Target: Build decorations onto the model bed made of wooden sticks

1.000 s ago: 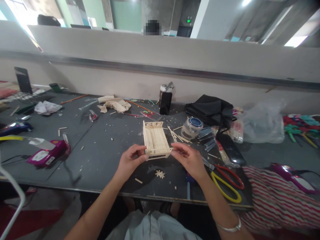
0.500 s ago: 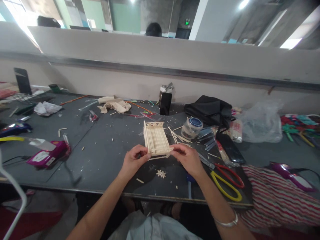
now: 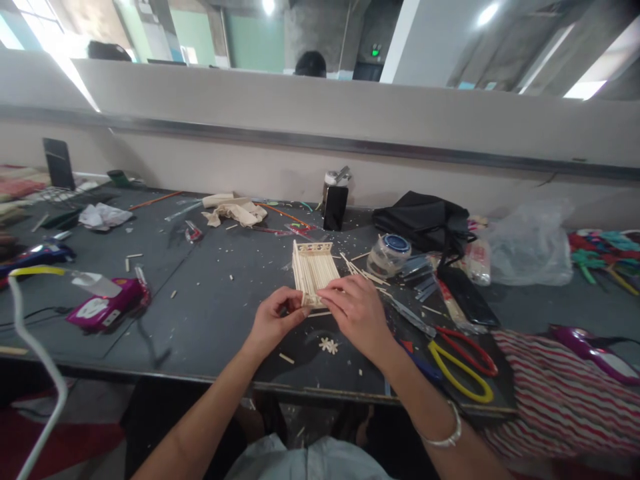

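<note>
A small bed-like model of pale wooden sticks [image 3: 317, 269] stands on the dark table, its decorated end panel at the back. My left hand [image 3: 277, 319] pinches the near left corner of the model between thumb and fingers. My right hand [image 3: 357, 313] reaches over the near right part, its closed fingertips at the front edge; whether they hold a small piece is hidden. Just in front of the model lie small star-shaped stick pieces [image 3: 329, 345] and a short stick [image 3: 287, 359]. Loose sticks [image 3: 367, 272] lie to its right.
A lidded jar [image 3: 390, 255], long-handled scissors [image 3: 460, 373], a dark phone [image 3: 467, 297] and striped cloth [image 3: 565, 393] lie right. An upright phone [image 3: 335, 208] stands behind the model. A purple glue gun [image 3: 105, 303] is at left, near a white cable [image 3: 37, 353].
My right hand has moved left from the model's near right corner, over its front edge. My left hand keeps hold of the left corner. The whole view has shifted slightly.
</note>
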Demonstrator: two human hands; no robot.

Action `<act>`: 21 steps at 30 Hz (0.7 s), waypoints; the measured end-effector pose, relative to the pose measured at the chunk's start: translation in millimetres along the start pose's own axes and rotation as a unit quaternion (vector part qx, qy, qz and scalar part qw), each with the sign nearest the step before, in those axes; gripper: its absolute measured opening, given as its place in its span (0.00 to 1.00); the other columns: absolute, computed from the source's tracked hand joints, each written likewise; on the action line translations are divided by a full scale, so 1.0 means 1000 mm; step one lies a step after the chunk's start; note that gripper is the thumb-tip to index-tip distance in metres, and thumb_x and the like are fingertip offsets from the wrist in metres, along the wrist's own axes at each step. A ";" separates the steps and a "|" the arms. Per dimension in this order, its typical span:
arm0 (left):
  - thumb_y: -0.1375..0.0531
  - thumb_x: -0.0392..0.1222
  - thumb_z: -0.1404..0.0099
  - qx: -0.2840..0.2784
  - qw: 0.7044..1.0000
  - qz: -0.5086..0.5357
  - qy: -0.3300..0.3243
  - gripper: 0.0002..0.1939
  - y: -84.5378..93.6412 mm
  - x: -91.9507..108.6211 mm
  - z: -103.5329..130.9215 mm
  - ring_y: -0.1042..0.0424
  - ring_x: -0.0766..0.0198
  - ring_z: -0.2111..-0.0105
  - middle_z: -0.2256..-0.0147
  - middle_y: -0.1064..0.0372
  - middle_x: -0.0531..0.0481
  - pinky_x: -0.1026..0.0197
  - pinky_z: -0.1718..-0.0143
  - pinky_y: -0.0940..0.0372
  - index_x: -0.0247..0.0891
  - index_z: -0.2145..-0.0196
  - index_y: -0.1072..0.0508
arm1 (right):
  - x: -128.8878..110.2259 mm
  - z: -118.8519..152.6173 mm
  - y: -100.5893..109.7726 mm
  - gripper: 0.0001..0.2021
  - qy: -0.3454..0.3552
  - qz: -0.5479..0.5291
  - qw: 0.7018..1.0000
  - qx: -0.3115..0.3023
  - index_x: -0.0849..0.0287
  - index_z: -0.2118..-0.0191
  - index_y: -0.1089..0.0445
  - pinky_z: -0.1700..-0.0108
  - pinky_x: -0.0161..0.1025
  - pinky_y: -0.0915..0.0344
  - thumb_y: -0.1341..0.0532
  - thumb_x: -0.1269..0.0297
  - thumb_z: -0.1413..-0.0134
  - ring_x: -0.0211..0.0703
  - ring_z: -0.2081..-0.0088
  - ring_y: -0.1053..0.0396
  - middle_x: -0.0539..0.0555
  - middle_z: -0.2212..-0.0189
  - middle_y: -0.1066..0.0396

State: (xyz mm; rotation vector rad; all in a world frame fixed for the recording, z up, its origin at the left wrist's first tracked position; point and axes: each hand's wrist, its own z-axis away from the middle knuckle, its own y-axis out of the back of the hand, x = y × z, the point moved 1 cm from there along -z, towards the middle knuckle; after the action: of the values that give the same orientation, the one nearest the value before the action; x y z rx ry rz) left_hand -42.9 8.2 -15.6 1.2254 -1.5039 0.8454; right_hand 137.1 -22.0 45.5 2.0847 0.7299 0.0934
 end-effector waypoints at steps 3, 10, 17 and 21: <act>0.34 0.42 0.44 0.006 1.000 0.002 -0.002 0.09 -0.001 0.002 0.000 0.38 0.67 0.72 0.73 0.37 0.54 0.64 0.68 0.42 0.37 0.66 0.26 | 0.003 0.001 -0.006 0.10 0.007 0.001 1.000 -0.003 0.53 0.60 0.24 0.57 0.45 0.41 0.42 0.71 0.41 0.47 0.61 0.36 0.54 0.65 0.25; 0.35 0.42 0.43 0.016 0.998 -0.037 -0.045 0.06 0.000 0.002 -0.003 0.35 0.66 0.71 0.73 0.34 0.52 0.63 0.68 0.41 0.37 0.70 0.24 | 0.008 0.003 -0.009 0.10 0.016 -0.009 1.000 0.001 0.53 0.59 0.24 0.57 0.45 0.41 0.42 0.71 0.41 0.47 0.61 0.36 0.53 0.65 0.25; 0.34 0.40 0.44 0.027 0.999 -0.021 -0.031 0.05 0.000 0.001 -0.003 0.33 0.65 0.71 0.72 0.32 0.50 0.63 0.68 0.39 0.37 0.71 0.22 | 0.009 0.003 -0.011 0.10 0.026 -0.007 1.000 0.009 0.53 0.60 0.24 0.58 0.44 0.42 0.42 0.72 0.41 0.47 0.62 0.37 0.53 0.65 0.25; 0.33 0.41 0.45 0.033 0.999 -0.015 -0.020 0.05 -0.001 -0.001 -0.003 0.33 0.66 0.71 0.72 0.31 0.51 0.63 0.68 0.39 0.37 0.71 0.22 | 0.009 0.003 -0.009 0.11 0.027 -0.002 1.000 0.008 0.53 0.60 0.24 0.58 0.44 0.41 0.42 0.72 0.41 0.47 0.62 0.36 0.53 0.65 0.25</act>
State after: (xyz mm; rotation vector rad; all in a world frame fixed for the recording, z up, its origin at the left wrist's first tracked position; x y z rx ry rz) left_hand -41.6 11.1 -15.8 1.3168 -1.4948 0.8604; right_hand 141.6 -15.4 34.3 2.1024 0.7689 0.1431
